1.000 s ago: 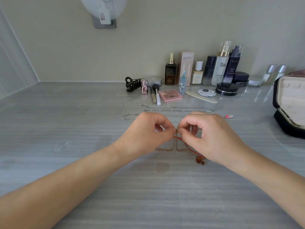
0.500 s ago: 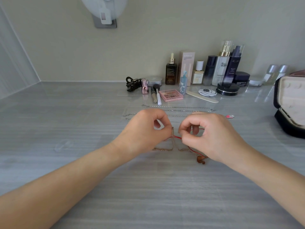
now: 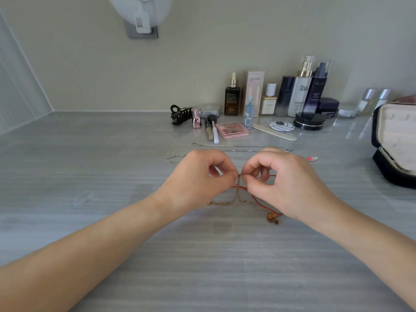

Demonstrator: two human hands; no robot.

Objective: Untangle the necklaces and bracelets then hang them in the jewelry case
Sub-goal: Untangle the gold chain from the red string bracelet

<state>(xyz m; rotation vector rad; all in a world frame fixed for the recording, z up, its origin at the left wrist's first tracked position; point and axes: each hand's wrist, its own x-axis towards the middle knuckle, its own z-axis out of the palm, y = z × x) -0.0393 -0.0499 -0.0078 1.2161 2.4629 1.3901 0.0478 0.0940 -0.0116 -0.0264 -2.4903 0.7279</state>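
Observation:
My left hand [image 3: 200, 179] and my right hand [image 3: 286, 183] meet at the table's middle, each pinching a thin gold chain [image 3: 238, 194] at one raised point. The chain hangs down and spreads left and right over the grey table [image 3: 112, 172]. A red cord [image 3: 258, 199] crosses the chain and ends in a small amber charm [image 3: 272, 218] under my right wrist. Behind my hands lie silver chains [image 3: 243, 146] laid out straight, with a pink charm [image 3: 313, 158] at the right. The black jewelry case [image 3: 394, 149] stands open at the right edge, showing its cream lining.
Along the back wall stand cosmetic bottles [image 3: 299, 93], a brown serum bottle [image 3: 232, 97], a black jar [image 3: 309, 120], a pink eyeshadow palette [image 3: 232, 129], a black hair claw [image 3: 181, 114], brushes [image 3: 213, 129] and a nail file [image 3: 274, 131]. A white device [image 3: 140, 16] hangs on the wall.
My two hands stay together at the same spot; the fingertips shift slightly on the gold chain, drawing close again after a small gap half a second ago.

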